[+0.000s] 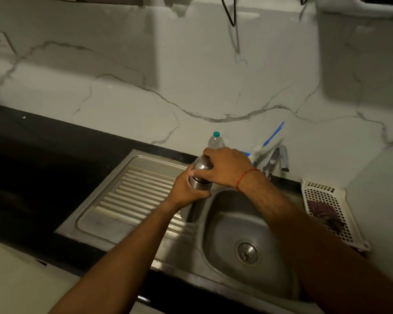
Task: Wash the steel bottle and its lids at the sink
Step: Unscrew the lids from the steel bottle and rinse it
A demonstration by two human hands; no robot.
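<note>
Two hands on cylindrical steel bottle (pixel 193 211), upright at ribbed drainboard (pixel 132 189) edge beside round steel sink basin (pixel 227 223): L hand (pixel 186 189) grips body to brace, R hand (pixel 225 168) wraps domed steel lid (pixel 201 164), prob. to unscrew.

One cam: head-worn wide-angle, looking forward and down from the counter's near side. The grip on the steel bottle (pixel 199 186) lands near frame centre, at close range. Sink basin (pixel 232 223) sits below and right of the grip. Marble backsplash (pixel 191 87) fills the frame above it.
</note>
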